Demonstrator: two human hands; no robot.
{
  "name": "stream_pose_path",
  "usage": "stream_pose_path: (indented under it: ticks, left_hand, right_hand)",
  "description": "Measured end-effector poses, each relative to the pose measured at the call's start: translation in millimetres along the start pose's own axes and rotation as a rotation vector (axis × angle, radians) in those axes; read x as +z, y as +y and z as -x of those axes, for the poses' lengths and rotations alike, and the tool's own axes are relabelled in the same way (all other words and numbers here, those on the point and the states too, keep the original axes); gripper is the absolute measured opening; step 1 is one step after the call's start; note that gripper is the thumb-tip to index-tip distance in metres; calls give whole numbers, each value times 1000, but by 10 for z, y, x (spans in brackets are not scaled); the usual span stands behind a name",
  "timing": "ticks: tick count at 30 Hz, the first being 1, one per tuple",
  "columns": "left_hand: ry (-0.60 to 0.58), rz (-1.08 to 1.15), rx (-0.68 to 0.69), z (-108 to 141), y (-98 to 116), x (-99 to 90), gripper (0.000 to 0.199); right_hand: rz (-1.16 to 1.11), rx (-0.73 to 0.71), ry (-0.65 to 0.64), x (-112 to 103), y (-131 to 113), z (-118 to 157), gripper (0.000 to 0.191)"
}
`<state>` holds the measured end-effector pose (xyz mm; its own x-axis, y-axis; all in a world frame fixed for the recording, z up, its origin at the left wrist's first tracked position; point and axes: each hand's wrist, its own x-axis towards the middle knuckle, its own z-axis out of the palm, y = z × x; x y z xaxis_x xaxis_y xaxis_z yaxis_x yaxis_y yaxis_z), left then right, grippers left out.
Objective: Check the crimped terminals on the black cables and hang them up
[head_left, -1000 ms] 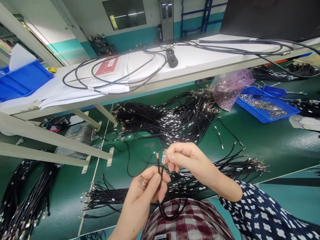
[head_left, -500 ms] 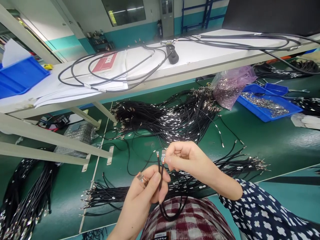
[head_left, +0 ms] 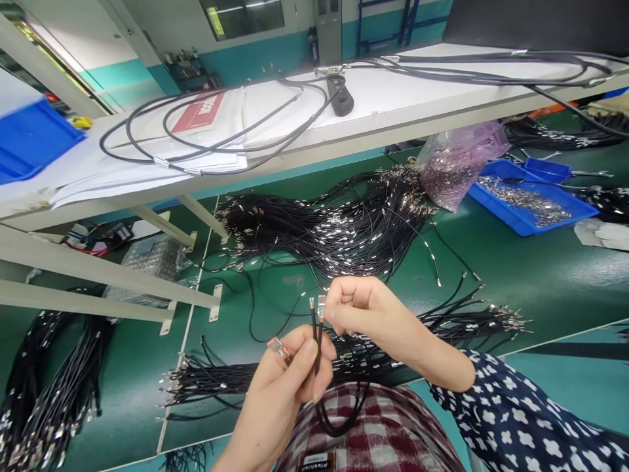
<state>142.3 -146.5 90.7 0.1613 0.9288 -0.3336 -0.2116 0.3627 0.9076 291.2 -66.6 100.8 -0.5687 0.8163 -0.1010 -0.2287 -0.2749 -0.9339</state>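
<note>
Where the left hand [head_left: 291, 375] pinches black cables [head_left: 314, 324], it (partly) hides them.

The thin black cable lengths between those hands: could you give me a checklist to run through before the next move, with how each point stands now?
1. Left hand grips the thin black cable lengths: ok, between thumb and fingers.
2. Right hand is at the flat, silvery metal terminal: ok, fingertips against it.
3. Both raised ends look alike: not ok, the other end's coppery-silver tip is narrower.
4. Flat terminal is firmly fixed to its cable: cannot tell, too small to judge.
5. Blue plastic tray with loose metal pieces sits upright: ok, on the green tabletop.
</note>
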Motion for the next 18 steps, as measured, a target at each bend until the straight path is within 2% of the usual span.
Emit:
stream_pose_path:
  ticks: [12,18]
  left_hand:
    - [35,26,-11,-4,-14,-14,32]
    - [3,31,4,-22,-38,-41,32]
  right_hand:
    - [7,4,-55,-14,24,-10,13]
    - [-31,-3,-73,-12,37,2,12]
